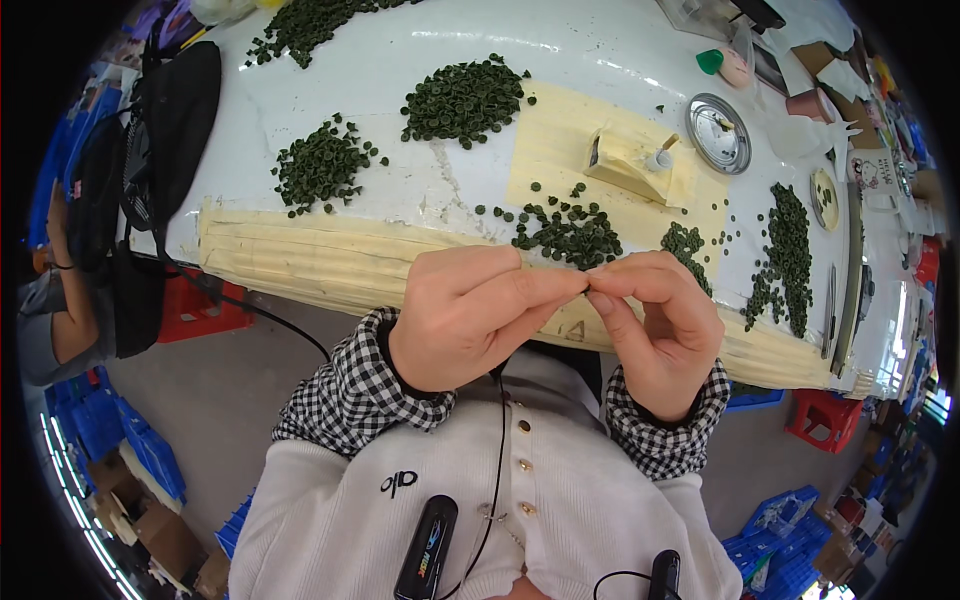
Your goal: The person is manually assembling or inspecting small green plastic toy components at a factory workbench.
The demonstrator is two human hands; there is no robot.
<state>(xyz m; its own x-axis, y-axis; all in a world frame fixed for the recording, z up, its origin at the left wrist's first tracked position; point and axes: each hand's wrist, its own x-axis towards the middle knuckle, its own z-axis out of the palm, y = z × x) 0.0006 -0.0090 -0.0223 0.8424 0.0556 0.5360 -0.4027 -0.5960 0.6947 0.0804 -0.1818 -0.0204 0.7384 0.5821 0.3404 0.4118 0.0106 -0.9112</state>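
My left hand (462, 318) and my right hand (662, 325) meet above the near table edge, fingertips pinched together. Between them is a tiny dark green piece (587, 288), mostly hidden by the fingers. Just beyond lies a loose pile of small dark green round pieces (570, 236), some showing hollow, cup-like faces. A smaller pile of tiny green pieces (686, 246) sits to its right. Behind these, a tape-covered block (632, 170) with a short white tube and a stick on it stands on a yellow taped sheet (545, 125).
Larger green piles (460, 102) lie farther back and left, another (790, 250) at right. A round metal lid (717, 134), a small dish (824, 198) and tweezers (830, 312) are at right. A black bag (180, 130) hangs left, near another person's arm (72, 290).
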